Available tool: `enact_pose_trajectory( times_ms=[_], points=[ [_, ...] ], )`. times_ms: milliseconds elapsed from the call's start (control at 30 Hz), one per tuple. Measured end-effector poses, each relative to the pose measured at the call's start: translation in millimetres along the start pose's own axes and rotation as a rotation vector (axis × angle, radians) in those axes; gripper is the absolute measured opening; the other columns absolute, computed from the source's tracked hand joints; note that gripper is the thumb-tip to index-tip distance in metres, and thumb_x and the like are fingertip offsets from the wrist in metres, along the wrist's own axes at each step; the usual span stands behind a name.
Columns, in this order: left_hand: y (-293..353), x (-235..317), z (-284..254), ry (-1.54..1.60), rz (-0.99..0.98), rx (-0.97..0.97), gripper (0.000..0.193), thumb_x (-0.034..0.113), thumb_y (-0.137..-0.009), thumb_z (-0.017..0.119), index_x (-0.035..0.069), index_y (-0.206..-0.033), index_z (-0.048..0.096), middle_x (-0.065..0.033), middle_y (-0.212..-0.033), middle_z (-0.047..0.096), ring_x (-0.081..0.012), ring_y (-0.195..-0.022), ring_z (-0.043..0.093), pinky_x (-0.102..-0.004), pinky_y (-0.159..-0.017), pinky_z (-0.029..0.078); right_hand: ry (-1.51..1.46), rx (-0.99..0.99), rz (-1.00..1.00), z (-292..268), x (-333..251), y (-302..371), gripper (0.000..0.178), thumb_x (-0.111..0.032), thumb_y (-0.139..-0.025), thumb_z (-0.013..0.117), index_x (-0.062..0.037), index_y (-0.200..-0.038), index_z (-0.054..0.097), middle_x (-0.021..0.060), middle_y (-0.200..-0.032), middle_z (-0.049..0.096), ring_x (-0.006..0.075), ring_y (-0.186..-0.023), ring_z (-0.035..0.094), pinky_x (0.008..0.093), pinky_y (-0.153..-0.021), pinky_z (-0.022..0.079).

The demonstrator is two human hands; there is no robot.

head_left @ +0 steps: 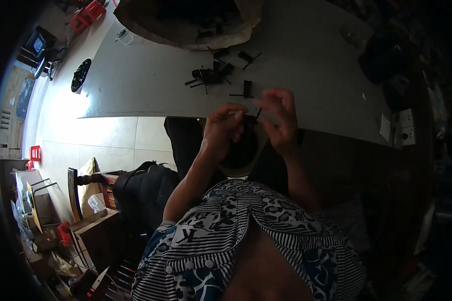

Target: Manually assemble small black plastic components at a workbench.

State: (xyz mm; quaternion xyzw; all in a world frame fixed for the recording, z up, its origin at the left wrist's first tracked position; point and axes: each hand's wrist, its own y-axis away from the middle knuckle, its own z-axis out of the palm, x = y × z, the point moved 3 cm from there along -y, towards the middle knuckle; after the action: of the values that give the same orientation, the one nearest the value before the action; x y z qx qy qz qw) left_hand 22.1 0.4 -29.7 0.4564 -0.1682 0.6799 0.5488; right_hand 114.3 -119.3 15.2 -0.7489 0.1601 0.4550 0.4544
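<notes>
A grey table (150, 80) spans the upper view, with a wide, open-mouthed brown sack (188, 43) at its far side. Nearer, the left hand (220, 129) has its thumb and forefinger pinched together on a small dark piece; the right hand (285, 124), blurred, holds its thumb and fingers spread apart beside it, and whether they touch it I cannot tell. A black heap (209, 76) lies beyond the hands, then a single black part (247, 89). The small dark piece (250, 120) sits between the hands, just off the table's near edge.
</notes>
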Motion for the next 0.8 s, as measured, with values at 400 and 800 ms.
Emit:
enact_pose_trajectory(
  times_ms=[400,800],
  points=[
    [6,10,0,-0.195,0.172,-0.175,0.018,-0.001,-0.079,0.052,-0.002,-0.097,0.054,-0.0079,-0.071,0.06,-0.0118,-0.056,0.057,-0.0228,-0.051,0.046,-0.435,-0.333,0.194,-3,11,10,0.009,-0.001,-0.072,0.063,-0.0024,-0.079,0.057,0.0051,-0.085,0.052,0.0088,-0.069,0.05,0.0218,-0.057,0.041],
    [9,17,16,-0.579,0.282,-0.09,0.016,-0.003,-0.077,0.051,-0.006,-0.092,0.056,-0.0075,-0.069,0.06,-0.012,-0.06,0.059,-0.0224,-0.056,0.048,-0.471,-0.198,0.593,9,22,16,0.01,-0.005,-0.078,0.06,-0.0065,-0.082,0.051,-0.0033,-0.07,0.05,0.0016,-0.051,0.043,0.0157,-0.042,0.033]
  ],
)
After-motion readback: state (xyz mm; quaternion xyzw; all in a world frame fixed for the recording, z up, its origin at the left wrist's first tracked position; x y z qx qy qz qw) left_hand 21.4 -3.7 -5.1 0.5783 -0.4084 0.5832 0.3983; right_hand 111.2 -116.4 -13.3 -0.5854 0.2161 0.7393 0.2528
